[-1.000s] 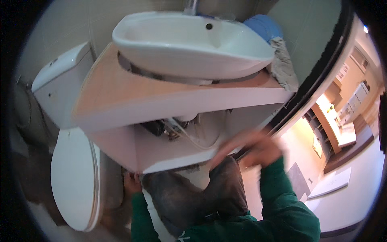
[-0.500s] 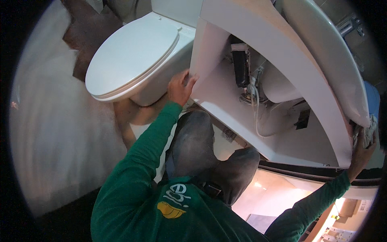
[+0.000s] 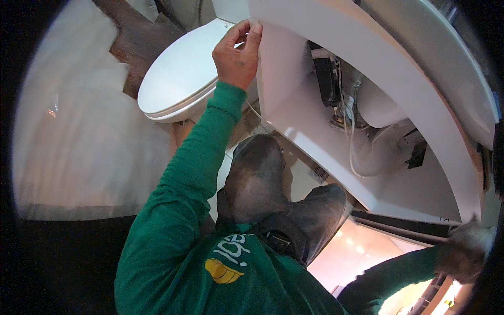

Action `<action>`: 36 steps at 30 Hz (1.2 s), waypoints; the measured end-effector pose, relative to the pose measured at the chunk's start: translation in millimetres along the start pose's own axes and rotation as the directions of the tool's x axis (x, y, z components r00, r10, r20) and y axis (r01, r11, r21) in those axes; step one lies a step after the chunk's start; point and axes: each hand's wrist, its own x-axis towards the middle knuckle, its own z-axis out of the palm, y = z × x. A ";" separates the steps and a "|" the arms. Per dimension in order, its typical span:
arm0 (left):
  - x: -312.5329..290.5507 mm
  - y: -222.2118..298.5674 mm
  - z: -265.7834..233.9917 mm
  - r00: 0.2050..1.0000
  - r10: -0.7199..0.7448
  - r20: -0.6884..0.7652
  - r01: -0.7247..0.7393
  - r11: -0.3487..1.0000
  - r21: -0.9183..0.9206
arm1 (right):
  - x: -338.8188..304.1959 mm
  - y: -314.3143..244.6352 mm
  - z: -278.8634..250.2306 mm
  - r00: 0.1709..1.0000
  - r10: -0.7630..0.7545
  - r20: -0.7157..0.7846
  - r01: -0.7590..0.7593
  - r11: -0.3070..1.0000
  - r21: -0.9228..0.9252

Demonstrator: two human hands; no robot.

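Note:
A white curved vanity cabinet (image 3: 283, 94) stands open-fronted before me, with a rounded basin (image 3: 436, 52) on top. My left hand (image 3: 237, 58) is at the upper part of the cabinet's left front edge, with thumb and fingertips closed on that edge. Low at the right, past the cabinet's right end, my right hand (image 3: 462, 260) is smeared by motion. A greyish rag (image 3: 475, 233) shows at its fingers, also blurred. Inside the cabinet are a black box-shaped part (image 3: 328, 81), a pale hose (image 3: 350, 149) and a white rounded pipe housing (image 3: 375, 105).
A white toilet (image 3: 178, 73) with its lid down stands close to the cabinet's left. Whitish sheeting (image 3: 94, 157) and a torn brown sheet (image 3: 139, 44) lie farther left. My knees (image 3: 257, 163) are just under the cabinet's front. A dark strip (image 3: 399, 226) runs below its right end.
My left hand has moved up along the cabinet's left edge. My right hand has dropped with the rag from beside the basin rim to below the cabinet's right end. The view has shifted slightly.

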 end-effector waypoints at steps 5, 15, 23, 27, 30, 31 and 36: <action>12.2 8.5 10.9 0.990 -0.106 0.094 0.115 0.990 -0.088 | -115.6 -96.5 95.7 0.774 0.570 0.275 -0.629 0.743 0.228; 22.1 4.7 -18.5 0.753 -0.569 0.331 0.649 0.725 -0.230 | -48.0 -197.7 335.8 0.747 0.326 0.579 -0.665 0.373 0.647; -5.5 -17.9 0.5 0.877 -0.464 0.126 0.464 0.747 -0.477 | -48.3 -241.6 413.5 0.757 0.377 0.534 -0.653 0.401 0.642; -9.3 -22.1 4.5 0.888 -0.447 0.112 0.421 0.690 -0.588 | -47.5 -238.8 415.5 0.798 0.368 0.477 -0.603 0.505 0.618; -8.3 -28.5 7.4 0.876 -0.445 0.184 0.449 0.617 -0.646 | -45.4 -237.4 421.1 0.806 0.361 0.469 -0.591 0.527 0.610; -7.0 -28.3 7.2 0.878 -0.431 0.208 0.447 0.583 -0.679 | -44.9 -237.0 423.0 0.806 0.362 0.468 -0.591 0.537 0.602; 0.8 -28.2 10.7 0.900 -0.385 0.204 0.411 0.599 -0.687 | -35.6 -246.1 422.1 0.775 0.403 0.486 -0.631 0.483 0.607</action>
